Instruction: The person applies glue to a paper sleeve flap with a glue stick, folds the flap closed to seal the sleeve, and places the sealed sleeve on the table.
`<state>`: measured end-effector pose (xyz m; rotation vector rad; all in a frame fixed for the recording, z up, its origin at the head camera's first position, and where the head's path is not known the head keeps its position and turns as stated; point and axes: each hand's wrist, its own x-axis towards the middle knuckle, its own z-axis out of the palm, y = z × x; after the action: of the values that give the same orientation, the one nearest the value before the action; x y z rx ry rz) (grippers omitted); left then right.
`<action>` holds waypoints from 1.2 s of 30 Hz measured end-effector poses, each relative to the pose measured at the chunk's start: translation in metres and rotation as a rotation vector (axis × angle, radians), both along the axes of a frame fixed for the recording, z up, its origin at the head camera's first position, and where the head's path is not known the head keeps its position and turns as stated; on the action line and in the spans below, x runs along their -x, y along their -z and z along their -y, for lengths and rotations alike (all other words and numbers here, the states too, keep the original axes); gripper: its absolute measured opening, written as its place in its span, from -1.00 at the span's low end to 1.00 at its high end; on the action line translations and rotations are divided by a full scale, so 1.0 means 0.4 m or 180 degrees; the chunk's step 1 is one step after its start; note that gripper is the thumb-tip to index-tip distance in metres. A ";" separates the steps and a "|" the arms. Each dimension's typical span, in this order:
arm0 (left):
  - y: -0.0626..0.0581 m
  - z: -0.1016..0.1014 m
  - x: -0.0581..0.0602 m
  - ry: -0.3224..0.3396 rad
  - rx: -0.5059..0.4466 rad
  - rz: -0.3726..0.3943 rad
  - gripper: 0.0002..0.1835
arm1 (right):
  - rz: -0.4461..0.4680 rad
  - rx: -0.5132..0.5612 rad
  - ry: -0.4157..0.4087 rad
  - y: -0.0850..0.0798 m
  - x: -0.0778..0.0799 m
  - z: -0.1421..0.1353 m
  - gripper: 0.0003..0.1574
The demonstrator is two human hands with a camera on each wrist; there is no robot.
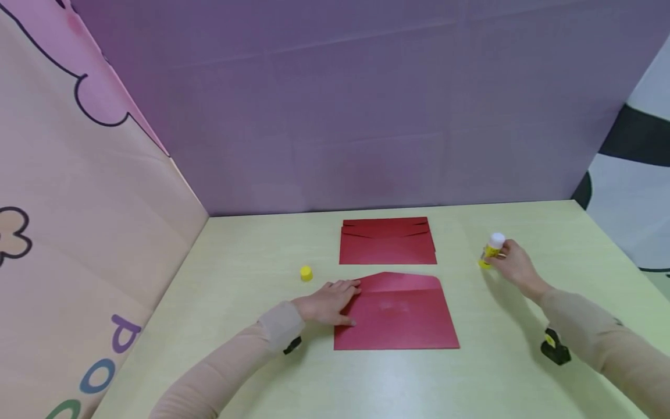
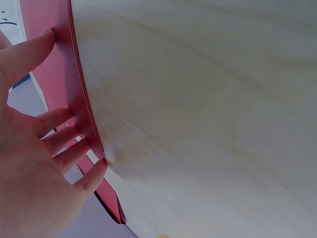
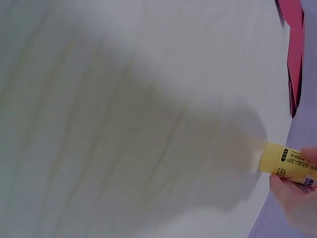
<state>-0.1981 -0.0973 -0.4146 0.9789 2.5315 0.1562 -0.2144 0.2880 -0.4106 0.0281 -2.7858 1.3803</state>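
A red envelope [image 1: 398, 320] lies on the table with its flap unfolded toward the back. My left hand [image 1: 330, 302] rests on its left edge, fingers spread and fairly straight, as the left wrist view also shows. Over at the right, my right hand [image 1: 515, 269] pinches a yellow glue stick [image 1: 492, 251] between thumb and fingers. The glue stick is upright, its white end on top and its yellow base at the tabletop. In the right wrist view, printed lettering shows on the yellow barrel of the glue stick [image 3: 290, 162].
Behind the open envelope lies a small stack of red envelopes [image 1: 387, 247]. A yellow cap [image 1: 306, 273] sits on the table [image 1: 251, 250] left of the envelope. A purple backdrop [image 1: 335, 116] stands along the table's far edge, with printed panels at both sides.
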 end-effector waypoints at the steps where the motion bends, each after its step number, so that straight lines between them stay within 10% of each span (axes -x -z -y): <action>1: 0.000 0.000 0.000 0.0006 0.0001 -0.0004 -0.23 | 0.0004 -0.0028 0.0001 0.000 0.000 0.000 -0.38; 21: 0.004 -0.002 0.003 0.0004 0.0039 -0.0067 -0.22 | -0.0035 -0.0248 0.0066 -0.051 -0.032 0.021 0.06; 36: 0.004 -0.001 0.003 0.0012 0.0043 -0.0083 -0.22 | -0.1277 -0.1072 0.0204 -0.049 -0.069 0.077 0.07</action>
<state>-0.1993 -0.0969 -0.4164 0.9867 2.5508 0.1258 -0.1869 0.2572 -0.3911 0.1982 -2.6078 0.7720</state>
